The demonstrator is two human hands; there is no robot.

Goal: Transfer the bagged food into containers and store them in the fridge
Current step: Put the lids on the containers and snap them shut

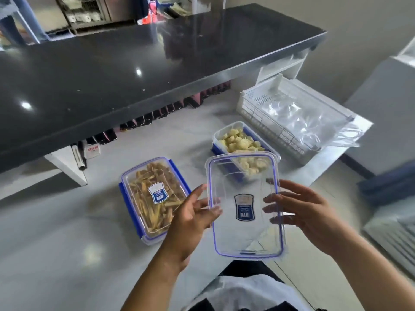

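Glossy black countertop [134, 70] on white legs, pale grey floor [56, 243] — beige wall [348, 23], light spots reflected

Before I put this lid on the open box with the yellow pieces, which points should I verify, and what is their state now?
1. Grip on the lid: left hand and right hand hold its long edges: ok.
2. Blue seal runs all round the lid: ok.
3. Open container is uncovered: ok.
4. Yellow pieces sit below its rim: cannot tell.
5. Lid lined up over that container: not ok, it is held nearer you.
6. Container of brown strips already lidded: ok.
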